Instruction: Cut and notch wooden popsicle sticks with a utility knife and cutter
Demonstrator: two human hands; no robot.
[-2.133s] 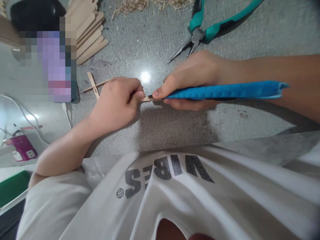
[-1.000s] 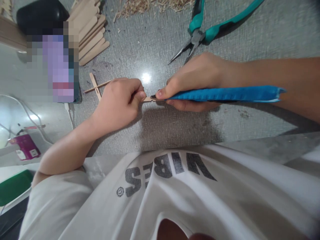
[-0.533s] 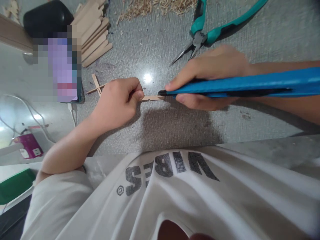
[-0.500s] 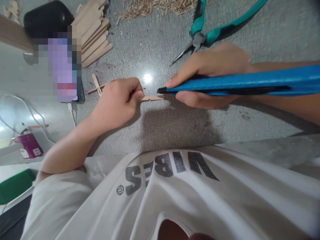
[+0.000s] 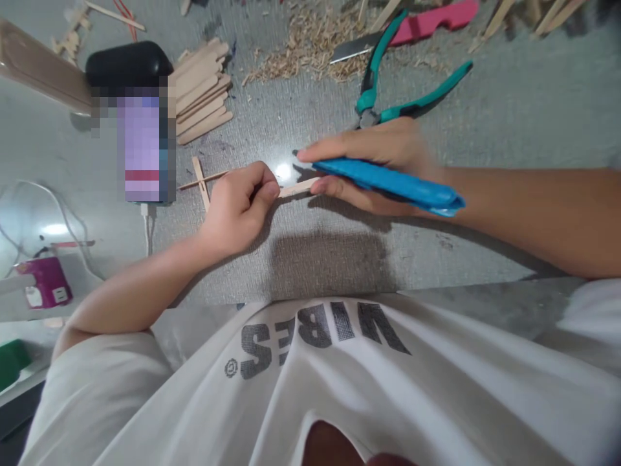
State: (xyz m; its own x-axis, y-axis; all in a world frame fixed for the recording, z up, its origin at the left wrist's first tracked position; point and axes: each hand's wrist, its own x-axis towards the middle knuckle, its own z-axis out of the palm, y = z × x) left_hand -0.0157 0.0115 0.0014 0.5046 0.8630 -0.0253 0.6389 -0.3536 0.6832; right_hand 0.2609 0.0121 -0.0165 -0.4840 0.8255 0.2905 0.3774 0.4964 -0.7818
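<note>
My left hand [image 5: 240,207] is closed in a pinch on a thin wooden stick [image 5: 295,188] that lies on the grey table [image 5: 509,110]. The stick's free end points right and meets the fingers of my right hand [image 5: 383,158]. My right hand is closed around a blue-handled cutter [image 5: 388,184], its tip pointing left just above the stick. Behind my left hand, a small cross of two thin sticks [image 5: 201,181] lies flat on the table.
Teal-handled pliers [image 5: 402,103] lie beyond my right hand, with a pile of wood shavings [image 5: 305,48] and a pink-handled knife [image 5: 412,22] farther back. A stack of flat wooden sticks [image 5: 201,97], a black case [image 5: 129,65] and a phone [image 5: 143,145] on a cable sit at left.
My right hand has tilted the blue cutter and drawn its tip up off the stick's end. The view has shifted, showing more of the table's far side. My left hand stays pinched on the stick.
</note>
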